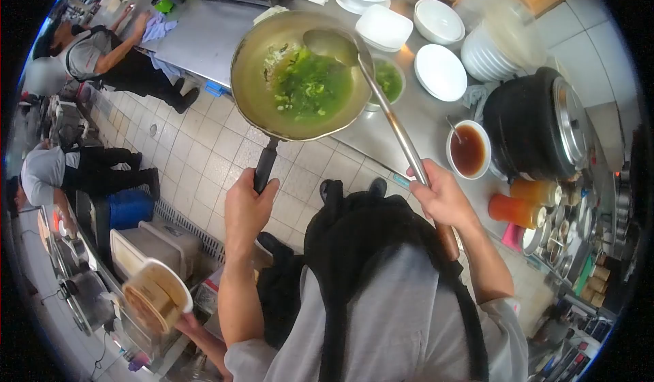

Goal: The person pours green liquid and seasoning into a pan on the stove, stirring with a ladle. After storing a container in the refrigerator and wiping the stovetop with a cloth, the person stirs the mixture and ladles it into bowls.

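My left hand (pixel 247 203) is wrapped round the black handle of a frying pan (pixel 251 58), which is held up at the edge of the steel counter. Green soup (pixel 312 86) with chopped greens lies in the pan, and pale bits cling to its left inner side. In my right hand (pixel 444 197) is a long-handled metal ladle (pixel 395 124). Its bowl is inside the pan, over the right part of the soup. Partly hidden behind the pan and ladle, a bowl of green food (pixel 388 81) stands on the counter.
White plates and bowls (pixel 441 73) stand on the counter (pixel 204 36), near a black lidded pot (pixel 528 123). A bowl of reddish-brown liquid (pixel 469 149) holds a spoon. Two people (pixel 85 55) work at the left. Close by on my left, another person's hand holds a tub (pixel 153 297).
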Tool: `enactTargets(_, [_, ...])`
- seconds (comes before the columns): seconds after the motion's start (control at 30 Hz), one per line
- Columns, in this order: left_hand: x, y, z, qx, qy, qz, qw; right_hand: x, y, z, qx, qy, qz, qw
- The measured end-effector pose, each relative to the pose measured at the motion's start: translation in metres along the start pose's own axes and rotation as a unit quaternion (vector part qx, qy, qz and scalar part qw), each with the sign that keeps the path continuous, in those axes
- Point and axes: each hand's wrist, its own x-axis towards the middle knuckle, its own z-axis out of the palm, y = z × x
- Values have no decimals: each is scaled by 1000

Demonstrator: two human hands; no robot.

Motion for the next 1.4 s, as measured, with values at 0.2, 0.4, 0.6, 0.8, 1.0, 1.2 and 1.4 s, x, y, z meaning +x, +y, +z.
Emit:
enactTargets(0.2, [3,1,-2,2,1,10,1000,-11,-26,-1,94,-105,97,985])
enactTargets(0.4, [8,-2,3,10,-4,9,1000,-14,-42,-6,184,-199,156,950])
enactTargets(0.6, [9,1,8,-1,-2,-13,1000,-24,-47,-27,269,-226,224,909])
enactTargets(0.8, [7,-5,11,12,8,-3,1000,-27,-46,-38,363,-234,255,865])
enactTargets(1.0, [0,-13,14,-5,7,-36,999,-22,-38,-38,433,-248,239,833])
enactTargets(1.2, [-2,-27,20,-57,10,-23,998,-24,-31,-39,500,-246,205,804])
enactTargets(1.4, [0,-39,20,-105,23,-3,994,-35,-7,-47,591,-235,157,755])
